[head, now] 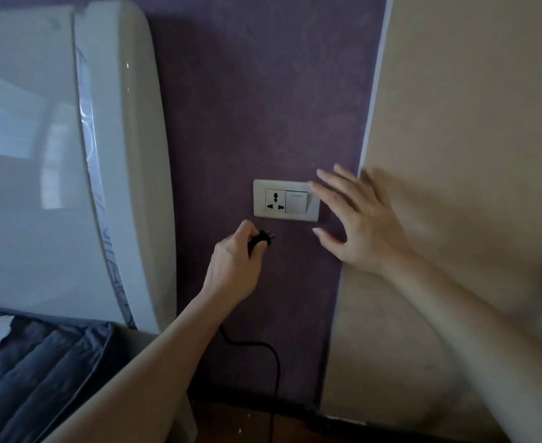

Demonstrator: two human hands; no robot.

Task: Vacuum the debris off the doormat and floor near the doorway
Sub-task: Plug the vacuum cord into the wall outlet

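At centre frame the left hand [231,266] is clamped on a small black two-pin plug [262,238], its pins just below the cream plastic wall socket plate [286,200]. The right hand [362,223] rests spread flat and empty beside the plate. The pins are tilted — they could miss the holes. The thin black cord [271,362] trails to the lower edge, a snag risk; vacuum and doormat are out of view.

A smooth, pale plastic socket plate [286,200] is set in a matt, mottled purple wall [263,107]. Just below the plate, a matt black plastic plug [261,239] with bare metal pins is seen, trailed by a smooth black cord [272,362]. Left of the plate, a glossy white headboard [55,155] is shown above quilted dark cloth bedding [39,362].
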